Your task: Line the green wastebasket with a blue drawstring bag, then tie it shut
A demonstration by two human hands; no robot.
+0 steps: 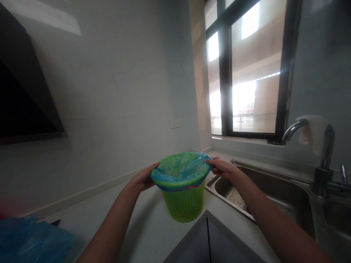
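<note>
A green mesh wastebasket (pixel 183 206) stands upright on the counter, in the middle of the view. Its inside is lined with a thin blue plastic bag (pixel 189 168), and the bag's edge is folded out over the rim. Under the rim a narrow band of blue and pinkish red shows. My left hand (pixel 143 178) grips the lined rim on the left, its fingers partly hidden behind the basket. On the opposite side, my right hand (pixel 221 167) pinches the bag at the rim between thumb and fingers.
Right of the basket is a steel sink (pixel 274 190) with a faucet (pixel 326 146), over which a pale cloth (pixel 315 129) hangs. Another blue plastic bag (pixel 33 239) lies at the lower left beside a dark pointed object (pixel 56 222). A grey panel (pixel 205 243) juts in at the front.
</note>
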